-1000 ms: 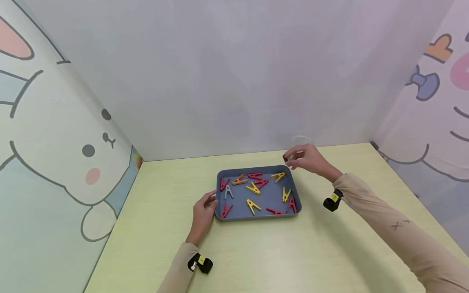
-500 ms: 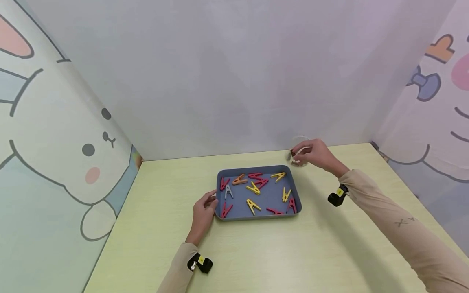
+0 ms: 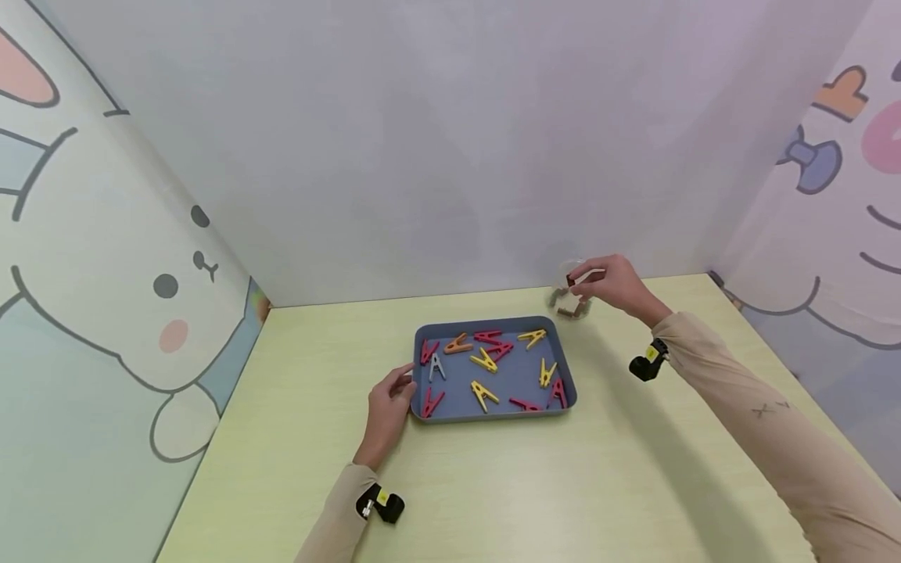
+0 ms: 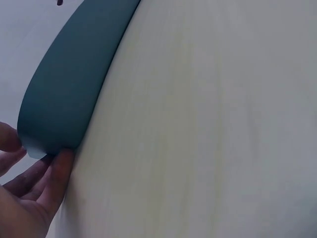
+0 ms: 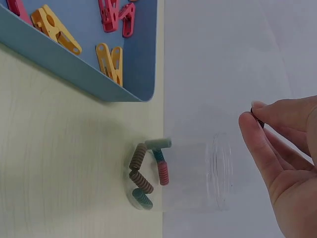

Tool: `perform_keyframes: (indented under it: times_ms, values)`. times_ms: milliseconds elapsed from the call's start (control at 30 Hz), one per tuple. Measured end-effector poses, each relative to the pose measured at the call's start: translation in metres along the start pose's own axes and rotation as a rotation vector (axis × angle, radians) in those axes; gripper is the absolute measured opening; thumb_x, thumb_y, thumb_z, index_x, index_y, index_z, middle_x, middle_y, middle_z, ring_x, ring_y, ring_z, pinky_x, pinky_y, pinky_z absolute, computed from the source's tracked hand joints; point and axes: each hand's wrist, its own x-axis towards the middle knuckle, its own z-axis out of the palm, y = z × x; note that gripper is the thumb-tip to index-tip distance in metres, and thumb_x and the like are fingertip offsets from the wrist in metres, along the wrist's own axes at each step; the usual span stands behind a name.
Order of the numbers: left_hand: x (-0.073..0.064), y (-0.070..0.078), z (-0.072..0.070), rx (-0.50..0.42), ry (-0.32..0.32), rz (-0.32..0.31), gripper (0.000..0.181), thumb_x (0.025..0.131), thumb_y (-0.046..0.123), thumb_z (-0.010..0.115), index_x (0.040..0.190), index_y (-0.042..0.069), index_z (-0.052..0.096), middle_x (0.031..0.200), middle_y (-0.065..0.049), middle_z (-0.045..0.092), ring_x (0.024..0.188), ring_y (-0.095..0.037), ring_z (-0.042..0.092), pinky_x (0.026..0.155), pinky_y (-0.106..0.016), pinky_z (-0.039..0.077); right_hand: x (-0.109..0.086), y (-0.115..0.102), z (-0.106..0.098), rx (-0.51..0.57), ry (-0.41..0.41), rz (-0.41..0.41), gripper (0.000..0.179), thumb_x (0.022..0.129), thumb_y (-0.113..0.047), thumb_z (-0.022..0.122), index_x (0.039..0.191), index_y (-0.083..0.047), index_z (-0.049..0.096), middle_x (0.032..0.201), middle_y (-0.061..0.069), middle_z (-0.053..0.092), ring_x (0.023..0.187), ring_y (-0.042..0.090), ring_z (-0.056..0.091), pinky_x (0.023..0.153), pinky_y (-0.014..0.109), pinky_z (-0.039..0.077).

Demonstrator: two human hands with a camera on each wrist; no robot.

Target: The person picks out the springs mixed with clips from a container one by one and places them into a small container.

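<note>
In the head view, my right hand (image 3: 614, 283) pinches a small dark piece (image 3: 571, 280) between thumb and fingertips, above a clear jar (image 5: 190, 171). Most of that piece is hidden by the fingers. The jar stands behind the tray's far right corner, its mouth uncovered. Several short ridged cylinders (image 5: 142, 181) in brown, teal and red lie at its bottom. A blue-grey tray (image 3: 457, 391) sits on the table with several red, yellow, orange and grey clothespins (image 3: 483, 395) spread inside. My left hand (image 3: 385, 410) rests with its fingertips against the tray's left wall.
The pale wooden table (image 3: 493, 500) meets a light grey wall (image 3: 422, 156) just behind the jar. Side panels with cartoon animals (image 3: 105, 274) stand to the left and right. Each wrist wears a small black camera (image 3: 648, 360).
My right hand has moved right and upward from the tray's far right corner to above the jar, carrying the dark piece. My left hand stays at the tray.
</note>
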Motion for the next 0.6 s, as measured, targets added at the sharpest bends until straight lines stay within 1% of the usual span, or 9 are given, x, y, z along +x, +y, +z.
perform_keyframes:
  times_ms: [100,200,300,467,600]
  values:
    - [0.0,0.001,-0.001,0.001,-0.003,0.007,0.033,0.092,0.007,0.059,0.124,0.013,0.064,0.107,-0.011,0.065,0.096,-0.019,0.06,0.083,-0.036,0.049,0.005,0.001,-0.001,-0.005,0.022,0.019,0.022,0.085,-0.005,0.069,0.104,0.004,0.067,0.101,0.023,0.066,0.073,0.017,0.068,0.067,0.033,0.055]
    - [0.001,0.001,-0.002,0.003,-0.003,0.009,0.032,0.092,0.006,0.059,0.123,0.014,0.064,0.107,-0.011,0.065,0.096,-0.019,0.06,0.083,-0.035,0.049,0.009,0.001,-0.002,-0.015,0.031,0.028,0.021,0.085,-0.004,0.069,0.104,0.004,0.067,0.1,0.023,0.066,0.075,0.022,0.068,0.067,0.034,0.055]
    - [0.001,0.0,-0.003,0.002,-0.001,0.007,0.032,0.092,0.006,0.06,0.123,0.013,0.064,0.107,-0.011,0.066,0.096,-0.019,0.061,0.083,-0.034,0.05,0.014,0.002,-0.004,-0.047,0.03,0.02,0.022,0.085,-0.004,0.068,0.105,0.006,0.067,0.102,0.024,0.066,0.076,0.027,0.068,0.066,0.035,0.055]
    - [0.002,0.0,-0.003,-0.01,-0.016,0.004,0.033,0.091,0.006,0.06,0.123,0.013,0.064,0.106,-0.011,0.066,0.097,-0.019,0.061,0.084,-0.034,0.05,0.019,0.005,-0.008,-0.097,0.058,0.033,0.022,0.084,-0.003,0.068,0.104,0.008,0.066,0.1,0.026,0.066,0.076,0.031,0.068,0.063,0.034,0.055]
    - [0.002,0.001,-0.003,-0.012,-0.023,0.002,0.032,0.091,0.006,0.06,0.123,0.013,0.064,0.106,-0.01,0.067,0.096,-0.019,0.062,0.084,-0.034,0.049,0.022,0.006,-0.009,-0.11,0.079,0.051,0.021,0.083,-0.001,0.069,0.101,0.009,0.066,0.099,0.026,0.065,0.076,0.034,0.068,0.061,0.032,0.055]
